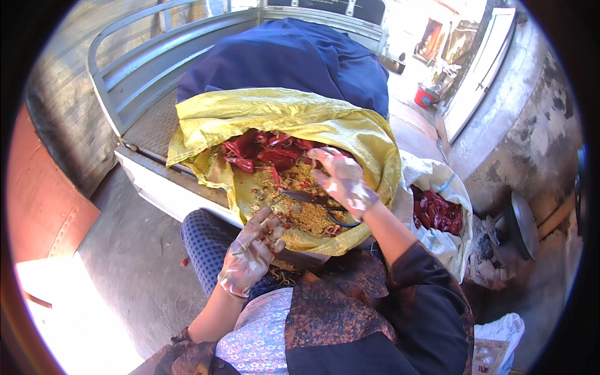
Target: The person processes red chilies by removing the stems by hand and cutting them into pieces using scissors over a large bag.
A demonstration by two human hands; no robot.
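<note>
Red peppers (281, 159), shiny (perhaps dried), crinkled sack (250, 103)

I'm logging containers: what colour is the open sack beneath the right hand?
The sack is yellow, seen best in the head view.

Sunlit yard: concrete floor (134, 250), truck bed (151, 125), stained wall (531, 125), white door (476, 78).

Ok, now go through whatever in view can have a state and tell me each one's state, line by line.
Yellow sack: mouth open, showing red chillies and yellowish seeds.
White sack: open, more chillies inside.
Blue cloth: draped, creased.
Scissors: over the seeds; whether held is unclear.
Left hand: gloved, loosely curled, nothing visibly held.
Right hand: gloved, fingers at the red chillies, grip unclear.
Red bucket: upright.
</note>
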